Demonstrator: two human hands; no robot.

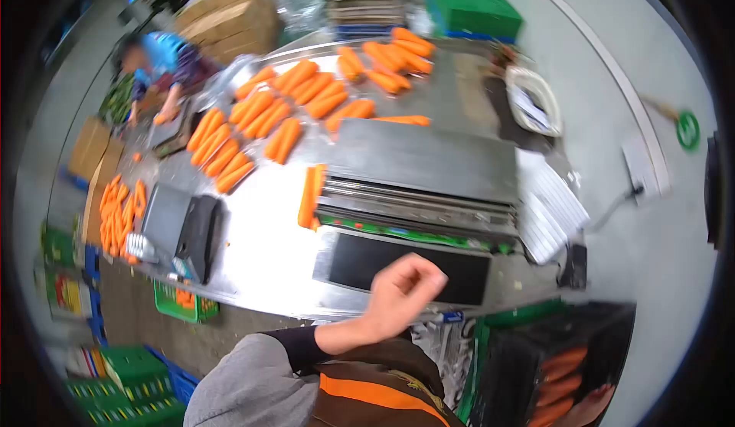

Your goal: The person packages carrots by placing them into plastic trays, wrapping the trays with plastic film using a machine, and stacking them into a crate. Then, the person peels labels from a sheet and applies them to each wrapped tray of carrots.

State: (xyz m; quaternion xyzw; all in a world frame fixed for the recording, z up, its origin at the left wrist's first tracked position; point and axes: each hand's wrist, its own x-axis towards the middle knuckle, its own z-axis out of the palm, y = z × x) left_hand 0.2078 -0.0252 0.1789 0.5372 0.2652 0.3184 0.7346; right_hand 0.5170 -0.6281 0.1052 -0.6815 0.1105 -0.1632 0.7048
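Note:
My left hand (404, 295) hovers over the black plate (448, 274) at the front of a film wrapping machine (429, 159), its fingers curled in toward the thumb with nothing showing between them. At the lower right, my right hand (588, 409) reaches into a black-lined crate (612, 327), beside carrots (560, 381) lying in it. Its fingers are blurred and partly cut off by the dark edge of the view. Upright against the machine's left end are more carrots (309, 196).
Wrapped carrot packs (260, 113) cover the back of the metal table (264, 236). A grey-black device (180, 228) stands at left by loose carrots (117, 216). White paper sheets (550, 201) and a white basket (534, 99) lie right. Another person (164, 67) works at the far left.

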